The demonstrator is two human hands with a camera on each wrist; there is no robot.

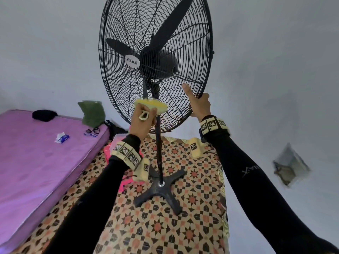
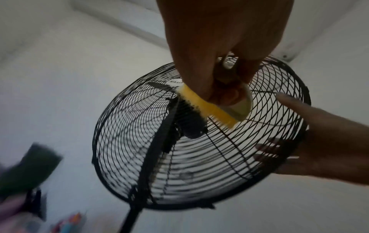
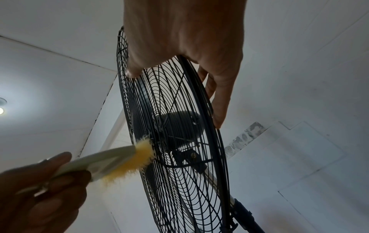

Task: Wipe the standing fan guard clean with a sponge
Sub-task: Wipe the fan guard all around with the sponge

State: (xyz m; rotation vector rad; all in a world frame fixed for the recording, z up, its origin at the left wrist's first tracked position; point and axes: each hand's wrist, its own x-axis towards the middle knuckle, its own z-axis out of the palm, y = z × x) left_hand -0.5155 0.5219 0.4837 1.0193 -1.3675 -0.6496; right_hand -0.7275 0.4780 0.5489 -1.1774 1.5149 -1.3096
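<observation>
Scrubbing the wire guard, rim steadied

Left hand (image 1: 142,119) pinches the light, soft-bristled yellow brush (image 1: 150,105) on the guard (image 1: 128,33); right hand (image 1: 199,104) clasps its stiff rim at 4 o'clock.

Count, head view: one standing fan (image 1: 156,57) — one wire guard (image 1: 192,52), two blades (image 1: 172,22) visible, one white hub badge (image 1: 132,61), one pole (image 1: 159,149), one cross base (image 1: 161,189) with four feet. One yellow-bristled brush (image 1: 151,105), no sponge shape I can confirm. Two hands — left hand (image 1: 142,123), right hand (image 1: 199,103). Two marker wristbands (image 1: 213,124). Far left: one pink mattress (image 1: 36,153), one green cushion (image 1: 91,112), one black cloth item (image 1: 44,115), one tissue pack (image 1: 62,138).
</observation>
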